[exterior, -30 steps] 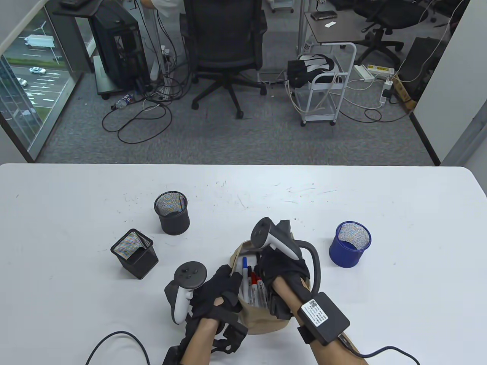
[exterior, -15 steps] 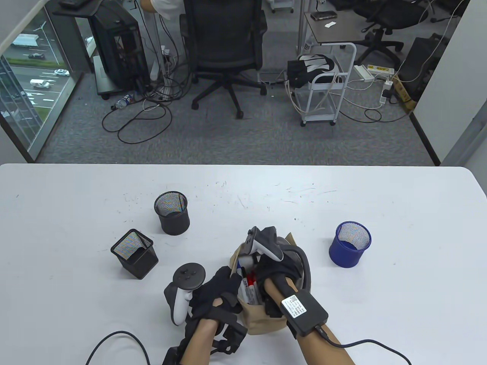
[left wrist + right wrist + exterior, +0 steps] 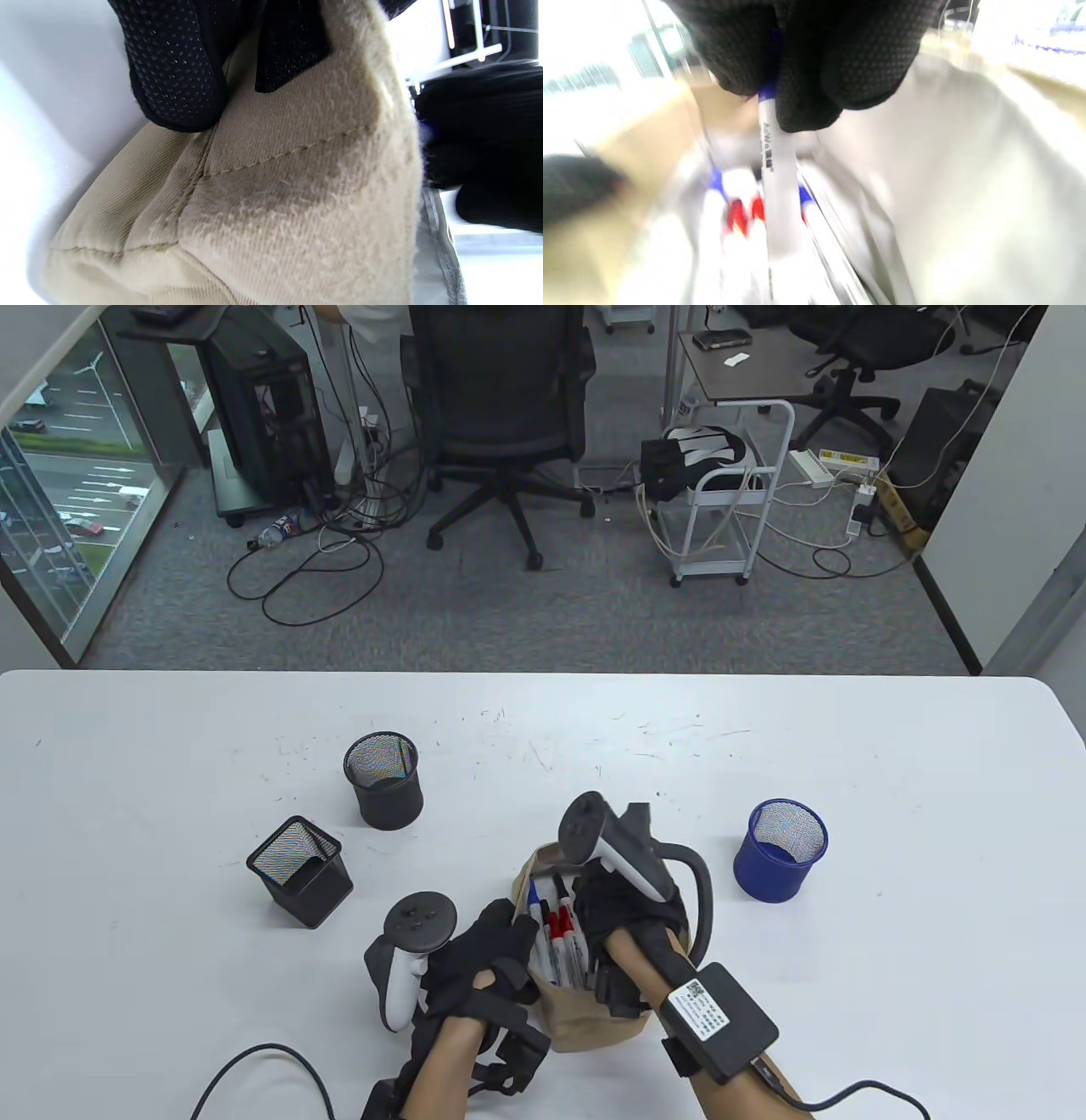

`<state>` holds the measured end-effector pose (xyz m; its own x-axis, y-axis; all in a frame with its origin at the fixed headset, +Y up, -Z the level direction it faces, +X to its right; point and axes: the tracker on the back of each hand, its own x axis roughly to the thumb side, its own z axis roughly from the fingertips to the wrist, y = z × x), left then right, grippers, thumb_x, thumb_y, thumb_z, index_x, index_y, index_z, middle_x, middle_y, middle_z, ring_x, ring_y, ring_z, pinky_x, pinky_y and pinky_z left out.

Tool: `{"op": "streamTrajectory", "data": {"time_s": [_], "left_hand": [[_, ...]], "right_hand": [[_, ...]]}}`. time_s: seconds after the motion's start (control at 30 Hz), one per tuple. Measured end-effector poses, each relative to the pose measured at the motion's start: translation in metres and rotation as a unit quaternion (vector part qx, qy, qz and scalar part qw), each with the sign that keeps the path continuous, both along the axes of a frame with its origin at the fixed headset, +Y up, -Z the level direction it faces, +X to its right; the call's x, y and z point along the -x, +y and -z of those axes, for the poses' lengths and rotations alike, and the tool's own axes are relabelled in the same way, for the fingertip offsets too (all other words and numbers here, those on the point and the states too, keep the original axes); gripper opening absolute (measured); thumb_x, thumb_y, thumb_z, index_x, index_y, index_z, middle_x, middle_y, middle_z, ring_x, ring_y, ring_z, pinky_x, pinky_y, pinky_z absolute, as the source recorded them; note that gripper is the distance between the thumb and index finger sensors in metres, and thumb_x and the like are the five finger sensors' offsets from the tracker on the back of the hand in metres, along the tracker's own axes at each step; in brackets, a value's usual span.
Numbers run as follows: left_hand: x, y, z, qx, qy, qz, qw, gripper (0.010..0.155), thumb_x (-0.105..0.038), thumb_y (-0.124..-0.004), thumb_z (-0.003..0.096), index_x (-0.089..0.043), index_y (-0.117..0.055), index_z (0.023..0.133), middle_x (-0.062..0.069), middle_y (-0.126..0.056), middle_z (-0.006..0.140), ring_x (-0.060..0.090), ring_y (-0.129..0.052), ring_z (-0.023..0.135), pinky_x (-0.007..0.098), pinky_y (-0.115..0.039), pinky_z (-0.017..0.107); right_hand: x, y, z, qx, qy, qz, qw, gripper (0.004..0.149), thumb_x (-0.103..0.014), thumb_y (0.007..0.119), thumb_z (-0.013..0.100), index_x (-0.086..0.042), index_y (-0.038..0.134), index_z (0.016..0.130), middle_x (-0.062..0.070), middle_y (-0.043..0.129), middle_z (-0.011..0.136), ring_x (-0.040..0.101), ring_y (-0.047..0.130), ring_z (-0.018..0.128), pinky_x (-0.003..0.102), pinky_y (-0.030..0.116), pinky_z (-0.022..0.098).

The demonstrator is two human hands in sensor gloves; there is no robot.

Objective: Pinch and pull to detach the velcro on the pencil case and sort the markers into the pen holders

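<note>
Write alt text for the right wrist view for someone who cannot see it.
A gloved right hand pinches a white marker with a blue cap and holds it above an open beige pencil case. Blurred red and blue markers lie inside below.

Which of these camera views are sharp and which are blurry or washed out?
Table view: sharp and evenly lit, with the pencil case and markers clear. Left wrist view: the tan fabric is fairly crisp, the white table overexposed. Right wrist view: blurred and blown out, though the right hand visibly pinches a blue-capped marker.
</note>
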<state>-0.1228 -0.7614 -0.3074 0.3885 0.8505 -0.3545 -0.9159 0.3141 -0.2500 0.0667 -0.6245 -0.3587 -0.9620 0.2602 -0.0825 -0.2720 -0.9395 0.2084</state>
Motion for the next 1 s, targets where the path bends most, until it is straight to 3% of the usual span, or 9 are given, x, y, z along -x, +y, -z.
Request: {"op": "streamTrajectory", "data": {"time_s": [0.17, 0.33, 0.53, 0.67, 0.73, 0.83, 1.0], "left_hand": [[0.0, 0.0, 0.0, 0.001, -0.001, -0.002, 1.0, 0.073, -0.044, -0.069, 0.0591, -0.001, -0.047, 0.115, 0.031, -0.07, 0.109, 0.045, -0.091, 0.085, 0.036, -0.099, 0.04], [0.0, 0.0, 0.0, 0.0, -0.002, 0.0, 1.0, 0.073, -0.044, -0.069, 0.0591, -0.001, -0.047, 0.115, 0.031, -0.07, 0.109, 0.045, -0.091, 0.085, 0.036, -0.099, 0.04], [0.001, -0.002, 0.001, 0.003, 0.001, -0.004, 1.0, 0.073, -0.044, -0.069, 0.059, -0.001, -0.047, 0.115, 0.031, -0.07, 0.108, 0.045, -0.091, 0.085, 0.036, -0.099, 0.04], [0.001, -0.002, 0.001, 0.003, -0.001, 0.0, 1.0, 0.074, -0.044, -0.069, 0.0591, -0.001, -0.047, 0.115, 0.031, -0.07, 0.108, 0.045, -0.091, 0.085, 0.036, -0.099, 0.04], [0.001, -0.001, 0.001, 0.002, -0.001, 0.001, 1.0, 0.073, -0.044, -0.068, 0.0592, -0.001, -0.047, 0.115, 0.031, -0.07, 0.109, 0.045, -0.091, 0.085, 0.036, -0.099, 0.04], [0.001, -0.002, 0.001, 0.002, -0.003, 0.002, 1.0, 0.073, -0.044, -0.068, 0.0592, -0.001, -0.047, 0.115, 0.031, -0.07, 0.109, 0.045, -0.092, 0.085, 0.036, -0.099, 0.04], [0.0, -0.002, 0.001, 0.002, -0.003, 0.002, 1.0, 0.074, -0.044, -0.068, 0.0591, -0.001, -0.047, 0.115, 0.031, -0.07, 0.109, 0.045, -0.092, 0.085, 0.036, -0.099, 0.04]], "right_hand": [[-0.054, 0.059, -0.012, -0.147, -0.068, 0.079, 0.984, 0.053, -0.027, 0.094, 0.042, -0.014, 0.081, 0.091, 0.011, 0.098, 0.078, 0.024, 0.107, 0.045, 0.036, 0.09, 0.032], [-0.105, 0.07, 0.002, -0.216, -0.168, 0.004, 0.962, 0.052, -0.025, 0.093, 0.044, -0.016, 0.079, 0.093, 0.009, 0.097, 0.082, 0.028, 0.105, 0.052, 0.04, 0.088, 0.037], [-0.153, 0.043, 0.034, -0.151, -0.239, -0.091, 0.955, 0.051, -0.024, 0.091, 0.044, -0.017, 0.078, 0.094, 0.008, 0.096, 0.085, 0.028, 0.105, 0.056, 0.041, 0.088, 0.039], [-0.172, 0.021, 0.046, -0.107, -0.255, -0.074, 0.958, 0.052, -0.024, 0.091, 0.045, -0.017, 0.078, 0.094, 0.009, 0.096, 0.084, 0.027, 0.105, 0.056, 0.041, 0.088, 0.039], [-0.178, 0.015, 0.049, -0.082, -0.258, -0.065, 0.96, 0.055, -0.031, 0.092, 0.044, -0.014, 0.077, 0.095, 0.011, 0.096, 0.085, 0.028, 0.105, 0.056, 0.042, 0.088, 0.039], [-0.18, 0.018, 0.047, -0.078, -0.25, -0.052, 0.964, 0.058, -0.036, 0.092, 0.044, -0.012, 0.077, 0.095, 0.013, 0.096, 0.084, 0.029, 0.105, 0.055, 0.042, 0.088, 0.039], [-0.156, 0.038, 0.033, -0.095, -0.184, -0.004, 0.978, 0.058, -0.036, 0.092, 0.043, -0.009, 0.08, 0.093, 0.014, 0.098, 0.08, 0.028, 0.107, 0.05, 0.04, 0.089, 0.036]]}}
